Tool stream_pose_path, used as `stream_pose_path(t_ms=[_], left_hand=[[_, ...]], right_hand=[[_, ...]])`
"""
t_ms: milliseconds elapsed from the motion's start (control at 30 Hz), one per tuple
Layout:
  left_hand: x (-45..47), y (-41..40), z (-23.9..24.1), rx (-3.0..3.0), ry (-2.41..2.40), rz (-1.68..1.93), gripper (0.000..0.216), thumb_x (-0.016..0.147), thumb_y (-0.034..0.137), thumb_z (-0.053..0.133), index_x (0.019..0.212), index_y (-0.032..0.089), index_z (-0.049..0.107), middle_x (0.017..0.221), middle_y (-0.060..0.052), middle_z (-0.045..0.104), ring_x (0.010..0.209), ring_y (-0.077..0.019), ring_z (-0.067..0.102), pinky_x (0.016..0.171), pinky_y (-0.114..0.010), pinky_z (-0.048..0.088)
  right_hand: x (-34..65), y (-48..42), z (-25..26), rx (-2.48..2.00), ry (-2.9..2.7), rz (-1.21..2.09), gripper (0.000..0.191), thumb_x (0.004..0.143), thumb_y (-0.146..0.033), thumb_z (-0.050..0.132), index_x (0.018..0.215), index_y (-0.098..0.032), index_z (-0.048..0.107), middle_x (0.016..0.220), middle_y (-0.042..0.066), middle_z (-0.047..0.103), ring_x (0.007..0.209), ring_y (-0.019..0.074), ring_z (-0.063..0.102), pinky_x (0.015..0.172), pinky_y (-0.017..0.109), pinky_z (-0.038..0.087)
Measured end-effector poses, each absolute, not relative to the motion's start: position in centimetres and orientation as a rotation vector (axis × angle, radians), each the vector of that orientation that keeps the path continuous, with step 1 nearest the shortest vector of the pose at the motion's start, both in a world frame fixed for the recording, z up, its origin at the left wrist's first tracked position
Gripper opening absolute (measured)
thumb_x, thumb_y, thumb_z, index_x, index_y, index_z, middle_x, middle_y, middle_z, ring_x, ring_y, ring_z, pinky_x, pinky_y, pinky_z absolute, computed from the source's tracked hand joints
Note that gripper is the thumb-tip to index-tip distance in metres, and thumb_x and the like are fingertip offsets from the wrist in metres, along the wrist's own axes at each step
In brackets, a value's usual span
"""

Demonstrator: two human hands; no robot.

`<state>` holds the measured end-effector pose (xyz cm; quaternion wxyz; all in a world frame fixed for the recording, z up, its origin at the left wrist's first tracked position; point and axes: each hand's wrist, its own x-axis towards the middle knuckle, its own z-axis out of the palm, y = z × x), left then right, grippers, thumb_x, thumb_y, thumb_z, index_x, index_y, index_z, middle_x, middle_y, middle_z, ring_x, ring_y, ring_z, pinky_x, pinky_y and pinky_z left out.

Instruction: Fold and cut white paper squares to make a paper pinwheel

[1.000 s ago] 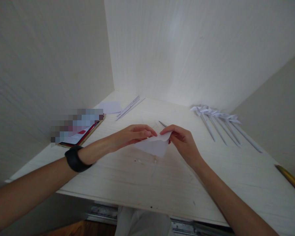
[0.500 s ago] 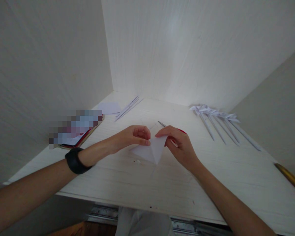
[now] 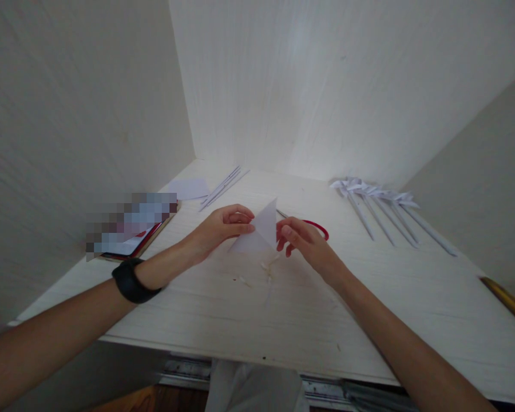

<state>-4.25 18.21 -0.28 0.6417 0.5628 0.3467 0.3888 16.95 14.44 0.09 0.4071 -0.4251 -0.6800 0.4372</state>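
Observation:
A white paper folded into a triangle [image 3: 261, 229] is raised just over the table, a crease running across it. My left hand [image 3: 229, 226] pinches its left side between thumb and fingers. At the paper's right edge is my right hand [image 3: 300, 237], its fingers loosely bent and apart; I cannot tell whether the fingertips touch the paper. Partly hidden behind that hand lie scissors, with a red handle [image 3: 321, 228] and a metal blade tip showing. Small pale scraps [image 3: 269, 268] lie on the table below the paper.
Several paper pinwheels [image 3: 377, 197] on rolled sticks lie at the back right. Thin paper sticks [image 3: 223, 187] and a flat paper sheet [image 3: 189, 188] lie at the back left. A blurred-out stack [image 3: 133, 229] stands by the left wall. A golden object [image 3: 506, 300] is at the right edge.
The paper has been turned so a point now faces up and away. My right hand has released its pinch on the top and dropped to the right edge. More scraps show.

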Motion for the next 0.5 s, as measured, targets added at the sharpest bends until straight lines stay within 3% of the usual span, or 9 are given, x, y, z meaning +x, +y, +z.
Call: stream_pose_path(t_ms=[133,500], left_hand=[[-4.26,18.3,-0.27,1.271,0.809,0.919,0.029,0.065,0.025,0.078,0.087,0.018,0.059,0.086,0.0,0.067,0.077,-0.0126,0.061,0.069,-0.024,0.043],[-4.22,18.34,-0.47,1.274,0.82,0.986,0.026,0.063,0.022,0.079,0.082,0.019,0.06,0.082,0.003,0.065,0.074,-0.0103,0.058,0.07,-0.022,0.042]], right_hand=[[16.9,14.55,-0.36,-1.122,-1.801,1.115,0.031,0.083,-0.045,0.057,0.073,-0.017,0.06,0.068,0.005,0.067,0.055,0.0123,0.057,0.051,0.024,0.045],[16.8,14.52,-0.4,-1.194,-1.871,1.06,0.017,0.081,-0.03,0.059,0.071,-0.017,0.062,0.065,0.003,0.067,0.055,0.0126,0.059,0.053,0.024,0.047]])
